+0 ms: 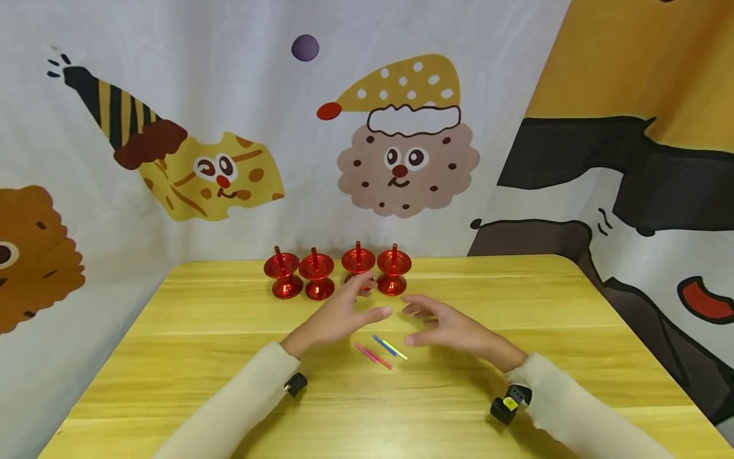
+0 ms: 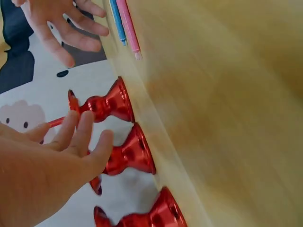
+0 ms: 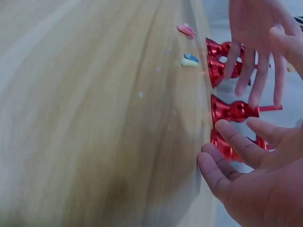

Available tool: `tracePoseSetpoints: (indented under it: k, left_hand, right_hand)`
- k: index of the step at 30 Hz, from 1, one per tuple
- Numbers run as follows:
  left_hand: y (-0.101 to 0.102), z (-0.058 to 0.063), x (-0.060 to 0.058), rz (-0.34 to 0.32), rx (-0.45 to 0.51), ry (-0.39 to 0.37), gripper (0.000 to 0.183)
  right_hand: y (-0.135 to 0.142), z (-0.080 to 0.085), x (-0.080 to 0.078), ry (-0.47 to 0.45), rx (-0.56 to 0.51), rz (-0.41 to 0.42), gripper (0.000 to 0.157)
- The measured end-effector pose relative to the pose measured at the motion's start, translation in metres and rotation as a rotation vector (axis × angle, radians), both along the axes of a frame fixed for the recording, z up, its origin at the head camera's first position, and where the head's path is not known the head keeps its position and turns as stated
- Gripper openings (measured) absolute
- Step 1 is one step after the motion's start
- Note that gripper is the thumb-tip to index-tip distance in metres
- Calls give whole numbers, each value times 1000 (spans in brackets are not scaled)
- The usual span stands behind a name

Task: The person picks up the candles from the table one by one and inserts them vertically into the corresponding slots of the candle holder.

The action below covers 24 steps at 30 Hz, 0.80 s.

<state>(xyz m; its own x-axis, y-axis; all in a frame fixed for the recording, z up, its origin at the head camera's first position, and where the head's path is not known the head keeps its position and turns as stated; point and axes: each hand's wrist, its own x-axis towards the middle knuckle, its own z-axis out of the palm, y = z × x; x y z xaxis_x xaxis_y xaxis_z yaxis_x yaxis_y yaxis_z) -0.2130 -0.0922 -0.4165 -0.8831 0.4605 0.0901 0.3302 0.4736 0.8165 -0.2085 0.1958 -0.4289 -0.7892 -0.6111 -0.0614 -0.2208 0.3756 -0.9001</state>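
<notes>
Several shiny red candle holders [image 1: 285, 284] stand upright in a row along the table's back edge, each with a thin red stem rising from its dish. My left hand [image 1: 343, 312] hovers in front of them, fingers spread and holding nothing, partly hiding the third holder [image 1: 358, 261]. To its right my right hand [image 1: 453, 328] is also held above the table, its fingers loosely bent and apart from everything. Between and below the hands lie thin candle-like sticks: pink-red ones [image 1: 373, 356], a blue one [image 1: 383, 345] and a yellow one [image 1: 397, 350].
The pale wooden table [image 1: 367, 414] extends around the hands. Right behind its back edge hangs a white cloth [image 1: 315, 223] printed with cartoon figures. A small black device is strapped at each wrist.
</notes>
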Motion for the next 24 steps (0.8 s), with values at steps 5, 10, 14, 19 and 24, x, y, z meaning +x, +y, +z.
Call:
tracePoseSetpoints:
  k: [5, 10, 14, 19, 24]
  left_hand:
    - [15, -2, -13, -13, 16, -51, 103]
    - [26, -4, -22, 6, 25, -39, 107]
    - [32, -5, -29, 17, 10, -37, 105]
    - [40, -8, -42, 40, -15, -49, 105]
    - [49, -10, -50, 61, -24, -67, 106]
  right_hand:
    - [-11, -1, 2, -1, 62, 20, 72]
    - [-21, -5, 2, 75, 102, 28, 60]
    - [-26, -11, 0, 150, 103, 38, 50]
    - [-31, -13, -1, 194, 127, 25, 41]
    - [-33, -12, -2, 214, 163, 31, 36]
